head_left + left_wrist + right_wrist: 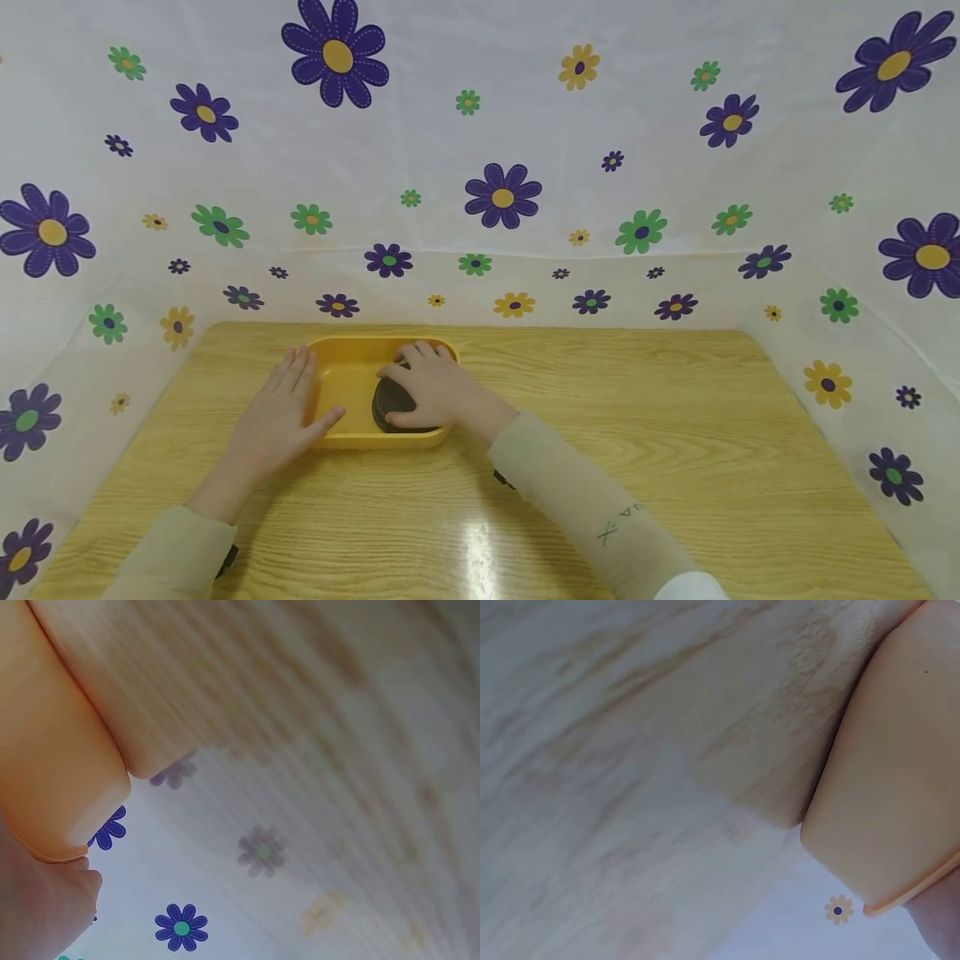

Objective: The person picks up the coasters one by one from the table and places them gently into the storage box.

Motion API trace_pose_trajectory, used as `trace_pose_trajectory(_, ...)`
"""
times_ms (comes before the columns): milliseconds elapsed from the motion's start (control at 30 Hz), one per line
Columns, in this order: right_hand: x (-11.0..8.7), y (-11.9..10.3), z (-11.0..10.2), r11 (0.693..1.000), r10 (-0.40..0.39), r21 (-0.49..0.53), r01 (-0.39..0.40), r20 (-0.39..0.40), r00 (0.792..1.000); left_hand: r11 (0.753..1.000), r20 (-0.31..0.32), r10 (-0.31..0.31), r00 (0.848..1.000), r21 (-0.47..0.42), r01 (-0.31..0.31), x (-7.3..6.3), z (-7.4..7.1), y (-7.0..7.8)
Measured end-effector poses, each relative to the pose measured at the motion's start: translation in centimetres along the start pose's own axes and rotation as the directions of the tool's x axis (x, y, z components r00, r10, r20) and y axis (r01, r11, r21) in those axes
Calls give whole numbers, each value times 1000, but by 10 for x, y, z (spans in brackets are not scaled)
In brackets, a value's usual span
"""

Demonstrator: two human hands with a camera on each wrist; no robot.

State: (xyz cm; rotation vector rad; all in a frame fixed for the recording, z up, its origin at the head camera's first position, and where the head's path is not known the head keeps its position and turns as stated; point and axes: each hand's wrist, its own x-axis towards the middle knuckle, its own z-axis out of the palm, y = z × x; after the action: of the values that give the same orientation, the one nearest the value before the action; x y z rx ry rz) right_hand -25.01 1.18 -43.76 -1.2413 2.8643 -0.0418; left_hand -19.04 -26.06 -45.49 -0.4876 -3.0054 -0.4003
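Note:
A yellow tray (pixel 352 440) with rounded corners sits near the back of the wooden table, left of centre. In its right half lies a dark round disc (pixel 386 400), its left edge showing a double line like stacked layers. My right hand (pixel 431 387) grips the disc from above, fingers and thumb spread round it and covering much of its top. At the tray's left end rests my left hand (pixel 277 408), fingers straight along the rim and thumb reaching over the inside. Both wrist views show the tray's outer wall (pixel 60 742) close up.
The wood-grain table (pixel 615 417) extends to the right and in front of the tray. A white cloth (pixel 420 150) printed with purple, green and yellow flowers rises behind the table and along both sides.

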Motion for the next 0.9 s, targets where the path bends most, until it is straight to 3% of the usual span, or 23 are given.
trace_pose_trajectory(467, -19, 18, -17, 997, -1, 80, 6, -62, 998, 999, 4, 12, 1000, 37, -12, 0, -1, -2)
trace_pose_trajectory(667, -36, 30, -29, 989, -13, 143, 28, -104, 995, 997, 15, 21, 1000, 69, -22, 0, -4, 0)
trace_pose_trajectory(900, -63, 50, -34, 992, 2, 123, 16, -145, 989, 992, 34, 31, 999, 117, -35, 1, -9, 1)
